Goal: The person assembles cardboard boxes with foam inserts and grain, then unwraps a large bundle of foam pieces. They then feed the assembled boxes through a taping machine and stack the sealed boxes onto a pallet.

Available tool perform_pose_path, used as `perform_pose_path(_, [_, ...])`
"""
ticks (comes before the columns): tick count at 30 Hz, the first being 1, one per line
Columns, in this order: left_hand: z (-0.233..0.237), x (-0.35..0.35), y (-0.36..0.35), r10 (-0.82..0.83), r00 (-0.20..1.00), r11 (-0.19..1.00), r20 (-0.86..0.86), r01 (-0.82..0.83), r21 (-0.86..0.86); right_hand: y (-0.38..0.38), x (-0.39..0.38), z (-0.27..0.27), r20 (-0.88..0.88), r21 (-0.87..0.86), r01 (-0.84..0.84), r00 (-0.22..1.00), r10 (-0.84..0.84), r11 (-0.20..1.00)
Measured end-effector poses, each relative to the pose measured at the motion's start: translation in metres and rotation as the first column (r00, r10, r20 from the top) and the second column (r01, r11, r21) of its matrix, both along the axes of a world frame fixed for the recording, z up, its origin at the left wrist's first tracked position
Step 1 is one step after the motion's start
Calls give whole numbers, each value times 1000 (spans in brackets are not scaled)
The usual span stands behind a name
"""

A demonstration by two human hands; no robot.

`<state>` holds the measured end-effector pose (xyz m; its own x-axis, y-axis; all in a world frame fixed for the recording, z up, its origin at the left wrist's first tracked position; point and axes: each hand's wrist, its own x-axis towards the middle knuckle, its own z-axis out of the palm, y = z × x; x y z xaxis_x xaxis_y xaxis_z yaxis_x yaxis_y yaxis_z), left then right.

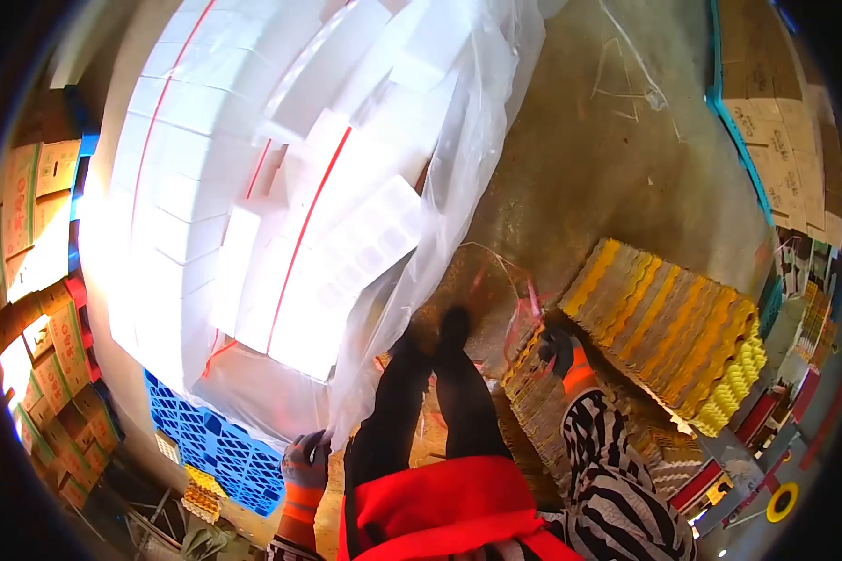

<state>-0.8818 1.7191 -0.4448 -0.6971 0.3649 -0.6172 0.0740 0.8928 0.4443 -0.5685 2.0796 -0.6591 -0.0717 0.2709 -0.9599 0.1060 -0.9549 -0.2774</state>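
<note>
My left hand (304, 472), in a grey and orange glove, is at the lower edge of a clear plastic sheet (472, 140), its fingers closed on the film. The sheet drapes beside a big stack of white foam-like boxes (192, 178) with red bands round them. On the other side, my right hand (561, 353), gloved alike, is at the edge of a stack of grey and yellow egg trays (524, 374). Its fingers look curled, and what they hold is hidden. Thin pink string (531, 297) lies close by.
A larger egg tray stack (660, 327) lies to the right. A blue plastic pallet (217, 444) is under the white stack. Cardboard cartons (51, 168) are piled at left and more cartons (781, 140) at far right. Loose strapping (627, 93) lies on the concrete floor.
</note>
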Motion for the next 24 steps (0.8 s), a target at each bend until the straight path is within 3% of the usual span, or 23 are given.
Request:
perform_pose_path(2, [6,-2,-2,76,996,997,50,-77,16,12,-41,51,18,81,80,997,-82,993])
perform_pose_path(3, [9,-4,-3,172,979,985,106,-173,-7,23,-76,96,-175,-64,93,979,-103,994])
perform_pose_path(6, [4,-6,-24,335,935,933,114,-346,97,33,-107,168,-496,-63,5,868,-36,998])
perform_pose_path(7, [14,-12,-19,348,932,926,100,-358,120,38,-115,193,-521,-50,33,852,-55,998])
perform_pose_path(10, [27,-26,-22,95,992,993,-86,-88,77,55,-150,263,-253,214,102,966,-46,972])
perform_pose_path(11, [33,-31,-21,55,992,998,-112,-50,45,78,-130,246,-372,255,56,927,44,965])
perform_pose_path(14, [35,-47,-21,17,994,999,-109,-21,-28,115,-181,256,-166,460,81,986,-4,884])
perform_pose_path(16, [33,-57,-22,156,979,988,-133,-157,1,145,-243,260,60,522,-172,984,165,835])
perform_pose_path(18, [25,-65,-26,304,945,952,-119,-296,79,184,-294,229,333,441,-505,860,387,742])
perform_pose_path(19, [36,-73,-18,302,945,953,-122,-301,31,195,-321,211,376,516,-525,849,371,677])
perform_pose_path(21, [29,-81,-14,425,900,905,-92,-419,78,204,-379,150,448,631,-570,821,353,526])
perform_pose_path(23, [19,-78,-21,511,853,859,-106,-503,95,241,-406,33,478,836,-540,803,356,96])
perform_pose_path(24, [-39,-55,-66,213,902,976,-375,-212,43,229,-439,56,437,581,-589,808,396,561])
